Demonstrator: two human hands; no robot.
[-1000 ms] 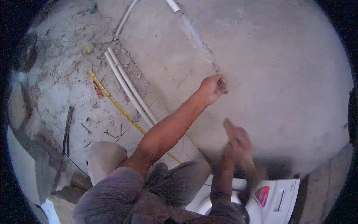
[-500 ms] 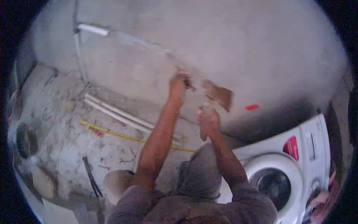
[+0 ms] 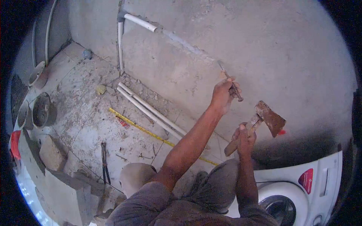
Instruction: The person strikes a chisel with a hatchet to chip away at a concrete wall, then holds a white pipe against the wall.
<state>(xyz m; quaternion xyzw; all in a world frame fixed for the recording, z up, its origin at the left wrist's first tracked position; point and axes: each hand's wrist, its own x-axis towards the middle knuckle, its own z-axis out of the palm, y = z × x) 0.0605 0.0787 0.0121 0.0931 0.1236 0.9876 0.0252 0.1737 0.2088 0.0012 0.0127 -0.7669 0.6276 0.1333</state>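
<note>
Left hand (image 3: pixel 225 92) closed round a thin rusty chisel (image 3: pixel 236 92), tip far and to the left, at or just beside the near end of a groove (image 3: pixel 181 43) in the grey wall (image 3: pixel 298 56); actual contact cannot be told. Grip sits mid-shaft, probably to steer the tip while leaving the headed end bare. Right hand (image 3: pixel 244 141) clenched on the handle of a hatchet (image 3: pixel 271 119), butt jutting out left; likely held short for control. Narrow back of the head faces left, broad edge right, presumably to keep the blunt side toward the chisel. The two tools stand apart, gap between. A fixed white pipe (image 3: pixel 139 22) lies in line with the groove, far left. Edges: washing machine (image 3: pixel 284 174) near right, close by the right forearm, limits room on that side. Two loose pipes (image 3: pixel 149 110) and a yellow measuring strip (image 3: pixel 139 129) pass by the left forearm on the littered floor. Bare wall right of the chisel gives open room.
</note>
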